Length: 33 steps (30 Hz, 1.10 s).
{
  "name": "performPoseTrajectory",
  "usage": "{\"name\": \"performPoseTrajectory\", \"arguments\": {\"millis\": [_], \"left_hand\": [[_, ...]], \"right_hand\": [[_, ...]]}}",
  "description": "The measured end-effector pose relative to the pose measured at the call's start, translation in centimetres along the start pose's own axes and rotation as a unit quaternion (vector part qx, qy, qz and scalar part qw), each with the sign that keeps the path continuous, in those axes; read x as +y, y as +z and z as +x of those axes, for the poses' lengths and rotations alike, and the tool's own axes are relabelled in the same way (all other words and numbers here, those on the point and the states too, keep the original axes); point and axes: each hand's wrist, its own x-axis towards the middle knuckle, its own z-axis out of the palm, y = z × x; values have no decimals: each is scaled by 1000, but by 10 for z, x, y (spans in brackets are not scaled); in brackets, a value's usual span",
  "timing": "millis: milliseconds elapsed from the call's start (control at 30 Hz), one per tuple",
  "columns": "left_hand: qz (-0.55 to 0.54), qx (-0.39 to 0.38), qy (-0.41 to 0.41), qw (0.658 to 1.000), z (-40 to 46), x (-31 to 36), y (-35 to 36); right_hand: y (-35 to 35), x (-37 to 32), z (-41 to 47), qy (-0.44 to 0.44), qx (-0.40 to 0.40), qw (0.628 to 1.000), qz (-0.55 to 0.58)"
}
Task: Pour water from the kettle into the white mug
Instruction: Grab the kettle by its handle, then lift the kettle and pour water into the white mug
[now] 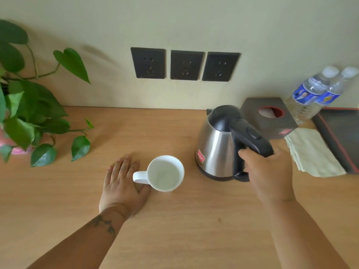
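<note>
A steel kettle [215,148] with a black lid and handle stands upright on the wooden table [194,220], right of centre. My right hand [270,175] is wrapped around its handle. The white mug [165,173] stands to the kettle's left, its handle pointing left; its inside looks pale and I cannot tell whether it holds water. My left hand [122,183] lies flat on the table beside the mug, fingers spread, the thumb touching the mug's handle.
A leafy plant [29,113] in a pink pot fills the left edge. Behind the kettle sit a dark tissue box [270,117], two water bottles [314,90], folded napkins [310,152] and a black tray [342,136]. Three wall sockets [185,65] are above.
</note>
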Motion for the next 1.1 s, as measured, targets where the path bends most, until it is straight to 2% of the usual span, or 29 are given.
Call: {"name": "performPoseTrajectory", "arguments": {"millis": [200,533,833,1100], "left_hand": [[-11,-1,-5,1000,-2,4,-4],[-14,-10,-8,1000,-3,4,-6],[-44,2,-4,999,-9,10,-11],[-66,-1,-15,998,-12,13,-16]], "right_hand": [[-22,-7,-18,-5,-59,996,-63],[-53,-30,-35,-78,-180,967,-161],[-53,-40,-52,-111,-206,947,-218],[-47,-45,-63,-104,-225,940,-235]]}}
